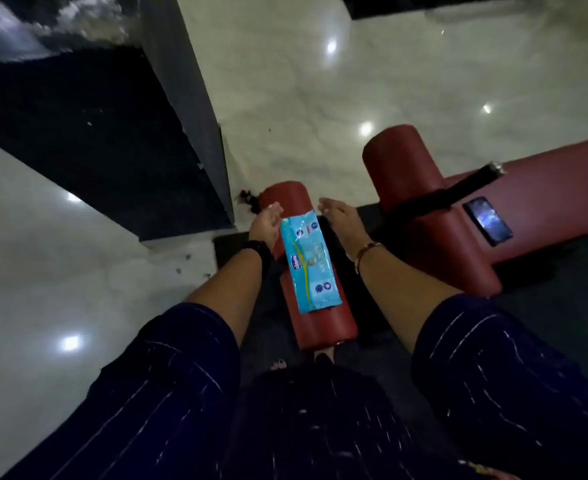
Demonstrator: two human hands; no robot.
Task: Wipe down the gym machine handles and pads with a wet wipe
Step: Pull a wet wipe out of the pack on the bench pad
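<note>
Head view: the wipe pack [311,265] lies lengthwise on the rounded red pad [323,323], so a careless nudge could slide it off onto the floor [320,116]. Left hand [266,221] and right hand [341,216] flank its far end, fingers loosely spread, holding nothing (the left may touch its edge). No wipe shows; the pack's contents are hidden.

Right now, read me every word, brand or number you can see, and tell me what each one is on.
No text here is legible.
Wet wipe pack, lying on the red roller pad: a dark blue brand logo and small round badges, all too blurred to read.
Phone: the screen shows only glare, no readable text.
</note>
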